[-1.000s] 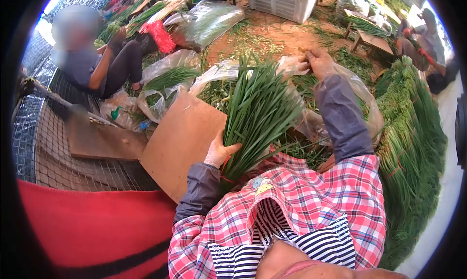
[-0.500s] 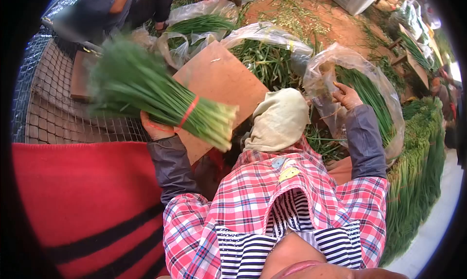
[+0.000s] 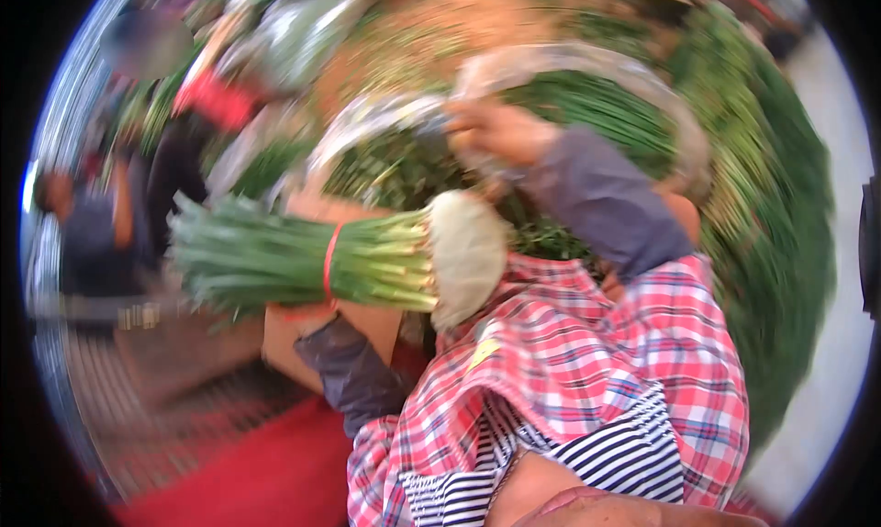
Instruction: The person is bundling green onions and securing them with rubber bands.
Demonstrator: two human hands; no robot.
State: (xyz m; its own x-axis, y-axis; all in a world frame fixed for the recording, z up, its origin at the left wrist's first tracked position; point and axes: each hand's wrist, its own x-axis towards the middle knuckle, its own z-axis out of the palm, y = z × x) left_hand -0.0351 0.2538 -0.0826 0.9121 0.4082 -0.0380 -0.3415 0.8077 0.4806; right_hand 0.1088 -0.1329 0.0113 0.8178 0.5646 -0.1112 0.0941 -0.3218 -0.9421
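My left hand (image 3: 305, 318) is closed on a thick bunch of garlic chives (image 3: 381, 259), mostly underneath it, so its fingers are largely hidden. A red band (image 3: 331, 263) circles the bunch. The green leaves point left and the pale cut ends point right, in front of a cream cloth (image 3: 468, 256) over my knee. My right hand (image 3: 505, 132) is raised over the near rim of an open plastic bag (image 3: 688, 146) of long green chives. Motion smears its fingers, and I cannot make out whether they hold anything.
A brown board (image 3: 283, 343) lies under my left hand. Beyond it stands a plastic bag (image 3: 330, 141) of loose greens. A long heap of chives (image 3: 780, 242) lines the right side. Another person (image 3: 92, 224) sits at the left, and a red cloth (image 3: 248, 476) lies lower left.
The view has turned right, with blur. The bunch has swung from slanted to nearly level, its cut ends now by the cream cloth. My right hand has moved left in view.
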